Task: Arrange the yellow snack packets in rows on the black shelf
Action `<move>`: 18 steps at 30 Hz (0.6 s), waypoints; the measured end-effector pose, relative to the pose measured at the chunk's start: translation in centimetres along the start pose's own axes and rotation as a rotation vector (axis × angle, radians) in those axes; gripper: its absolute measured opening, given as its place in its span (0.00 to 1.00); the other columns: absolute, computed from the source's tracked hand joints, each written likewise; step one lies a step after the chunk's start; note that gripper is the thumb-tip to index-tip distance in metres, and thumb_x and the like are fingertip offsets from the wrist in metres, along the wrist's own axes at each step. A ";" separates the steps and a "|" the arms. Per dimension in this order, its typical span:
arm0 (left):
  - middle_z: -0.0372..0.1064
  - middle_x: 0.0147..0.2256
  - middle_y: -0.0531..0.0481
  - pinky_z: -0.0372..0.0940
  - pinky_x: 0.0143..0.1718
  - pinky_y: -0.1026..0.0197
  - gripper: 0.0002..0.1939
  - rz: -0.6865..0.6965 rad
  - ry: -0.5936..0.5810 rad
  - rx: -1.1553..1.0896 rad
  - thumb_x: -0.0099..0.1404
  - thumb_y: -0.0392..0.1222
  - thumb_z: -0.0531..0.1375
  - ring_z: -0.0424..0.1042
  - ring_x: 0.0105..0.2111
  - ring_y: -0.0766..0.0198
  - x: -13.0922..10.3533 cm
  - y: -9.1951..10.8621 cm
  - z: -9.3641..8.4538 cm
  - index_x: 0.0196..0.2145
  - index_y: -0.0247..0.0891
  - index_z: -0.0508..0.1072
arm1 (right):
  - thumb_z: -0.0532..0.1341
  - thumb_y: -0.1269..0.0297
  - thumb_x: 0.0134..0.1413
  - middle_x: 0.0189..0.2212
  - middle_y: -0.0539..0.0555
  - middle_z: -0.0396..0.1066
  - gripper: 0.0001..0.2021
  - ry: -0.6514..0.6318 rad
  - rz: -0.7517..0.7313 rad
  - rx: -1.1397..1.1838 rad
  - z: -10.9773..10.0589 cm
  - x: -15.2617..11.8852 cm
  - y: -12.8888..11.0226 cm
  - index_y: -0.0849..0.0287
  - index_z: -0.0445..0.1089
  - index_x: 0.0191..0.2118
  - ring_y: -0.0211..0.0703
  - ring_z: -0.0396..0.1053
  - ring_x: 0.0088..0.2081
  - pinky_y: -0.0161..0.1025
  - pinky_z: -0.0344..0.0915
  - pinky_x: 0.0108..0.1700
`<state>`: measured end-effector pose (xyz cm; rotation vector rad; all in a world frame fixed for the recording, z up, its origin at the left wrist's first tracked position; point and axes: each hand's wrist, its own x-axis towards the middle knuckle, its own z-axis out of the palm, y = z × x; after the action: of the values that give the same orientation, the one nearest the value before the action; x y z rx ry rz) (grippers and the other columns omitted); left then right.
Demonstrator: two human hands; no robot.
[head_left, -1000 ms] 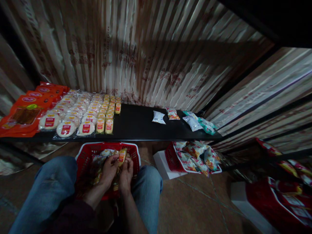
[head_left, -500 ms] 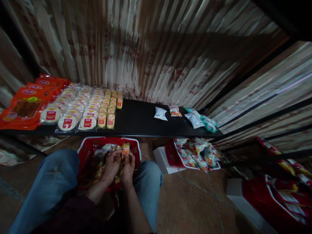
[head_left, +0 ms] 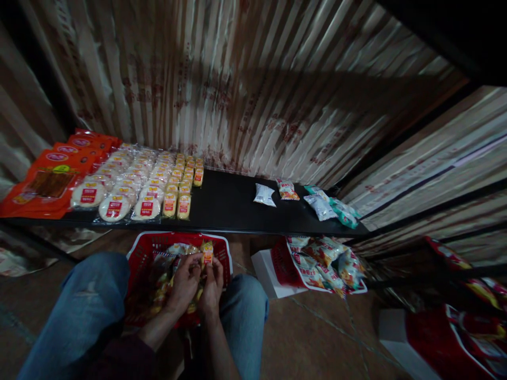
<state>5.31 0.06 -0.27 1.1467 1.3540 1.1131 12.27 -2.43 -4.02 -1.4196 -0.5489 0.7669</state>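
Observation:
Between both hands, over a red basket [head_left: 138,253], is a small yellow wrapped snack cake [head_left: 207,252] with a red and white label, held upright. My left hand [head_left: 187,279] pinches it from the left, and my right hand [head_left: 212,285] grips its lower right side. Inside the basket, partly hidden by my hands and forearms, lie more wrapped snacks [head_left: 164,282]. On the black shelf [head_left: 225,203] ahead, matching yellow snack cakes [head_left: 183,205] stand in rows, beside rows of round white packaged crackers [head_left: 114,207].
Orange snack bags [head_left: 51,179] lie at the shelf's left end. A white packet [head_left: 264,195], a red and white packet [head_left: 287,189] and green packets [head_left: 344,211] lie on its right part. Another basket of snack bags [head_left: 322,264] stands below, with a further red basket [head_left: 428,338] at far right.
The view has tilted slightly, so the shelf and baskets sit a little lower in the picture. Both hands still hold the snack cake over the basket.

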 end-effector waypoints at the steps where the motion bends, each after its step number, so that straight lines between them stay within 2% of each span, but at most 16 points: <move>1: 0.74 0.38 0.46 0.64 0.44 0.56 0.14 0.004 0.001 -0.002 0.51 0.36 0.54 0.71 0.37 0.60 0.0 0.0 0.0 0.35 0.40 0.75 | 0.60 0.50 0.49 0.38 0.53 0.75 0.19 -0.001 0.018 0.010 0.0 0.0 -0.1 0.58 0.71 0.42 0.42 0.71 0.37 0.36 0.65 0.38; 9: 0.72 0.37 0.46 0.65 0.43 0.56 0.13 0.058 -0.032 -0.015 0.52 0.39 0.53 0.70 0.37 0.59 0.1 0.4 -0.1 0.35 0.39 0.74 | 0.61 0.53 0.47 0.38 0.53 0.74 0.18 0.018 0.101 0.088 0.2 0.2 -0.3 0.58 0.71 0.42 0.42 0.71 0.37 0.36 0.65 0.38; 14: 0.72 0.34 0.46 0.66 0.41 0.56 0.11 0.021 -0.032 -0.022 0.52 0.40 0.54 0.71 0.36 0.59 0.4 0.5 -0.1 0.32 0.39 0.73 | 0.62 0.51 0.46 0.38 0.54 0.75 0.19 -0.001 0.152 0.157 0.2 0.3 0.0 0.58 0.70 0.42 0.45 0.72 0.39 0.39 0.67 0.40; 18: 0.72 0.35 0.46 0.65 0.44 0.54 0.11 0.038 -0.006 0.005 0.51 0.38 0.53 0.71 0.37 0.58 0.6 0.1 0.1 0.32 0.39 0.74 | 0.62 0.50 0.46 0.36 0.54 0.75 0.19 0.008 0.149 0.127 0.2 0.3 0.2 0.58 0.70 0.40 0.45 0.72 0.37 0.38 0.67 0.38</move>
<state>5.40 0.69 -0.23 1.1834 1.3364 1.1334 12.34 -2.08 -4.20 -1.3558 -0.3837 0.8990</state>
